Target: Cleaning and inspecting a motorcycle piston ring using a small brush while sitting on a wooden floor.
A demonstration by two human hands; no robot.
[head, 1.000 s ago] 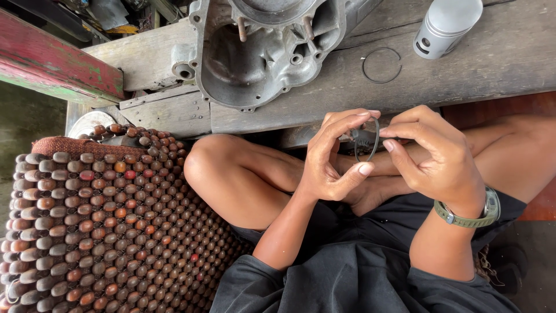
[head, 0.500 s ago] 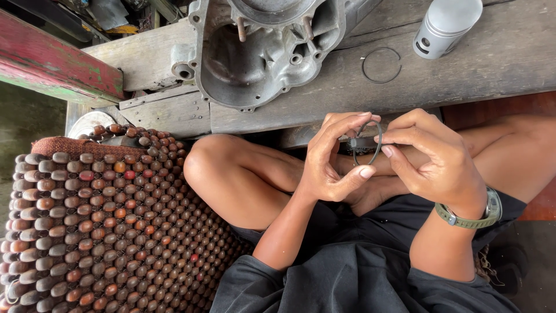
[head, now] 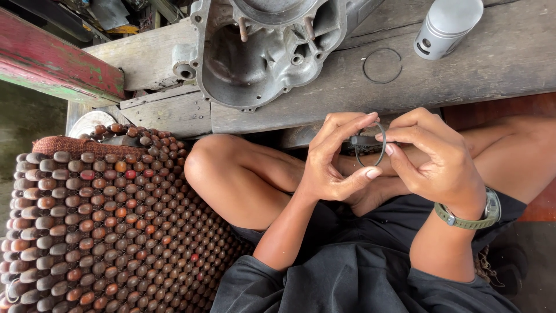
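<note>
Both hands, left hand [head: 330,168] and right hand [head: 440,162], pinch a thin ring [head: 370,152] with closed fingertips; engine casing [head: 260,52] at eleven o'clock, piston [head: 446,26] at one, possibly a dark tool behind.

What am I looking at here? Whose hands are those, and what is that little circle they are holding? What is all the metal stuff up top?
The camera sits on a person's head and looks down, so you see that person's own lap, bent bare legs and two hands. The left hand and the right hand together pinch a thin metal ring between their fingertips. The right wrist wears a watch with a green strap.

In front of the knees lies a rough wooden plank. On it rests a big grey metal engine casing, hollow like a bowl, a second thin ring lying flat, and a silver piston, shaped like a small can.

On the left of the picture is a mat of brown wooden beads.
</note>
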